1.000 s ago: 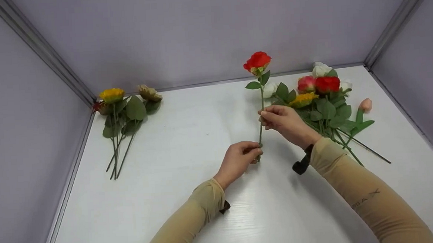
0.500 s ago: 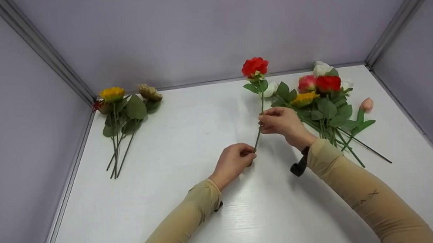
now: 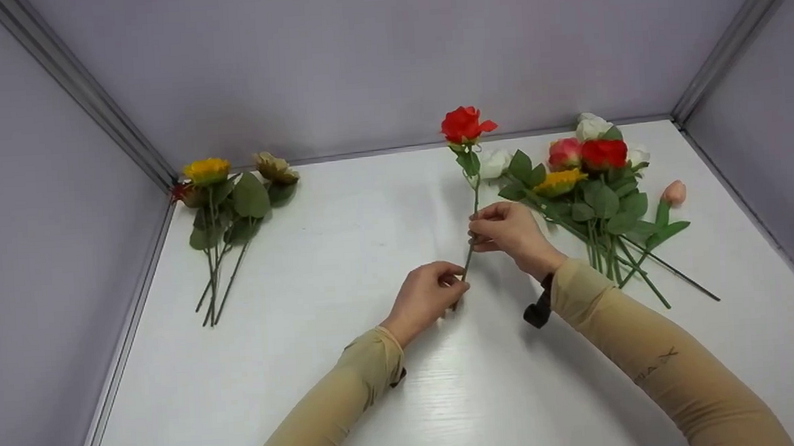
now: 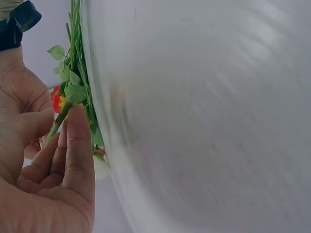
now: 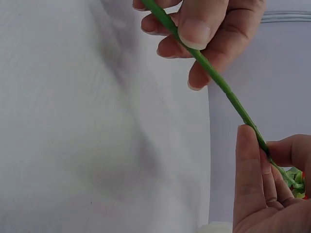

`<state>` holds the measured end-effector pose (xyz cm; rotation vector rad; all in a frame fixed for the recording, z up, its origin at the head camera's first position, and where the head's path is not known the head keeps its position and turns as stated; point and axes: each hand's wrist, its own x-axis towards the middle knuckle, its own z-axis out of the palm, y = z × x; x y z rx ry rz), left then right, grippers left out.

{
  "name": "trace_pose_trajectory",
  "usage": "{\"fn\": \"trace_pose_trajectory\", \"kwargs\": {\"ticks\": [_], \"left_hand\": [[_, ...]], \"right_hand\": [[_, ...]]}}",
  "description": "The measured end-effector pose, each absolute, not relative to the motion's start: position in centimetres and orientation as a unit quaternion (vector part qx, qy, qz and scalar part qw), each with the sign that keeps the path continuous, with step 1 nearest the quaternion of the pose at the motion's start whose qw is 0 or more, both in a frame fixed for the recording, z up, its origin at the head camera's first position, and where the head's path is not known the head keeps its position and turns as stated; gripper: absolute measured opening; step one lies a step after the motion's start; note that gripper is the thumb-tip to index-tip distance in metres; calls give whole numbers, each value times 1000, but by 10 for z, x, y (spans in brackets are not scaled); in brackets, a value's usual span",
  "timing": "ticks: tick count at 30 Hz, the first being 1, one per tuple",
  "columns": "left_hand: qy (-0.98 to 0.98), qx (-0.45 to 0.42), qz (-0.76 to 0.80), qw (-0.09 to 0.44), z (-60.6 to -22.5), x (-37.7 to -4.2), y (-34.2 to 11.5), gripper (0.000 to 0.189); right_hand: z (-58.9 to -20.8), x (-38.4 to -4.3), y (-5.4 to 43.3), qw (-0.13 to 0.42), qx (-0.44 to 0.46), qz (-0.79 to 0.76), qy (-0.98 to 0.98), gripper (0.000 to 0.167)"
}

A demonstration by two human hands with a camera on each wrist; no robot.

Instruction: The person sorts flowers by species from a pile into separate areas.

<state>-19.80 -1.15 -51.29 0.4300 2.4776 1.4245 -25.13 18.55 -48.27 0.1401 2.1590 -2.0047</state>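
Note:
In the head view a red artificial rose [image 3: 461, 126] stands nearly upright over the table, its bloom toward the back wall. My right hand [image 3: 512, 236] pinches the middle of its stem between thumb and fingers. Lower down, near the stem's bottom end, my left hand [image 3: 422, 295] pinches it too. The right wrist view shows the green stem [image 5: 233, 99] running slantwise from one hand to the other. From the left wrist, the stem end [image 4: 62, 114] shows between the left thumb and forefinger, with the right hand behind.
A pile of flowers lies at the right, with a red bloom [image 3: 604, 154], a yellow sunflower [image 3: 560, 182] and white roses [image 3: 593, 126]. Beside it is a peach tulip [image 3: 674, 193]. A smaller bunch with a sunflower [image 3: 206, 171] lies at the left. Walls bound the white table [image 3: 345, 266].
The rose has turned about its stem, and its bloom has shifted slightly left and down. Both hands have moved a little to the left, the right one also lower. The other flowers stay put.

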Motion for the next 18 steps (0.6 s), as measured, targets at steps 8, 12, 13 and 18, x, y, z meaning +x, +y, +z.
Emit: {"fn": "trace_pose_trajectory", "kwargs": {"ticks": [8, 12, 13, 18], "left_hand": [[866, 139, 469, 99, -514, -203, -20, 23], [883, 134, 441, 89, -514, -205, -32, 16], [887, 131, 434, 87, -514, -206, -37, 14], [912, 99, 391, 77, -510, -215, -70, 13]], "right_hand": [[-488, -251, 167, 112, 44, -678, 725, 32], [-490, -249, 156, 119, 26, -671, 731, 31], [-491, -249, 154, 121, 20, -666, 736, 31], [-494, -246, 145, 101, -48, -572, 813, 36]]}}
